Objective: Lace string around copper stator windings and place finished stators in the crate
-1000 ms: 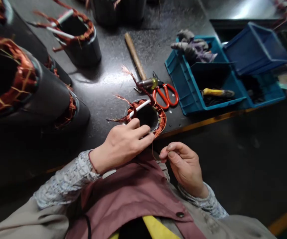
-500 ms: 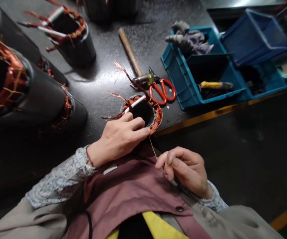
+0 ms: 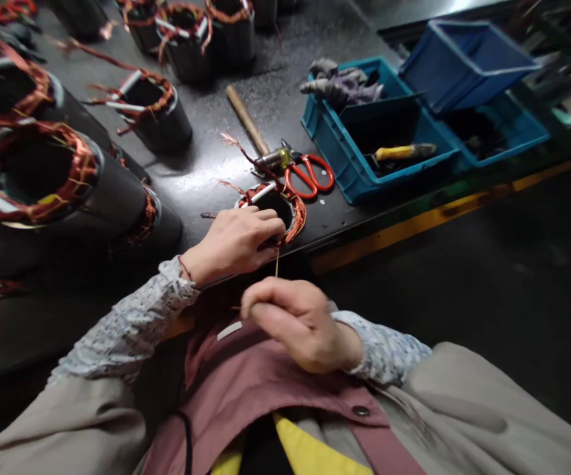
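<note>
A motor stator (image 3: 297, 222) with copper windings stands at the near edge of the bench, white sleeves and loose lead wires on its top. My left hand (image 3: 239, 239) is closed over the stator's near rim, fingers curled into the bore; the fingertips are partly hidden. From that rim a thin tan lacing cord (image 3: 277, 262) runs taut toward me. Below it my right hand (image 3: 298, 320) is closed in a fist, pinching the cord. A short end sticks out left of the thumb.
Red-handled scissors (image 3: 310, 177) and a wooden-handled hammer (image 3: 248, 122) lie behind the stator. Blue bins (image 3: 359, 178) stand to the right, one with a yellow-handled tool (image 3: 404, 152) and gloves (image 3: 347, 86). Several other stators (image 3: 159, 125) crowd the left and back.
My right hand has moved left and turned over into a fist, drawing the cord to a steeper line. My left fingers have curled further at the rim. The view has shifted.
</note>
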Motion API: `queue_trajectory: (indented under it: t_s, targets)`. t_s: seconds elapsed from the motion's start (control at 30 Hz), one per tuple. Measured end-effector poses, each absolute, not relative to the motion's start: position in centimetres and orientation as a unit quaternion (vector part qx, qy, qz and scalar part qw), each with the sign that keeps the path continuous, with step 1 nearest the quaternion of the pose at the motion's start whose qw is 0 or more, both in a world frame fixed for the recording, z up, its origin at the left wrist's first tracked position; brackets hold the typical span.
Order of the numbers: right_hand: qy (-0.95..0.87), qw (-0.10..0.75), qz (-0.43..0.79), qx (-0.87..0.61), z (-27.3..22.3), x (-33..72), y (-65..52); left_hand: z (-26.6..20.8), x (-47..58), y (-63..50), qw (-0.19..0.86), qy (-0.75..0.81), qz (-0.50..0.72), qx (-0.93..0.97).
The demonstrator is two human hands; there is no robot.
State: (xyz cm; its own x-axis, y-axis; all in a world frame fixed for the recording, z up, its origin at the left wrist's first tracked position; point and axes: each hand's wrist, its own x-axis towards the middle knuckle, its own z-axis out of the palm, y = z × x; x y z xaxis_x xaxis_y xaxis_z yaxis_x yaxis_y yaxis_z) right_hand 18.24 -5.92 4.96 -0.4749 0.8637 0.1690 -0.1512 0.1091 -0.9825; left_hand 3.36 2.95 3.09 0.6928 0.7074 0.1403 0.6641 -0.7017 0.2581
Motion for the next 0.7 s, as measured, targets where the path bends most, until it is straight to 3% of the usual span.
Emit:
queue_trajectory:
  t_s: [0.17, 0.27, 0.37, 0.53, 0.7]
  targets:
    - [-0.571, 0.565, 0.441, -0.400, 2.9, 23.0, -6.8, 3.2, 3.5, 3.0, 0.091, 0.384, 0.106, 0.913]
    - [-0.630, 0.559, 0.367, -0.394, 2.3, 23.7, -6.6, 2.9, 3.5, 2.5, 0.082, 0.402, 0.121, 0.904]
    - [-0.637, 0.514, 0.478, -0.318, 2.3, 22.2, -6.3, 2.7, 3.6, 1.8, 0.056, 0.411, 0.135, 0.900]
    - [-0.347, 0.490, 0.750, -0.276, 2.3, 18.2, -6.2, 2.4, 3.6, 1.0, 0.043, 0.437, 0.160, 0.884]
    - [-0.301, 0.510, 0.752, -0.289, 1.5, 18.0, -7.0, 1.5, 3.8, 1.0, 0.077, 0.456, 0.193, 0.866]
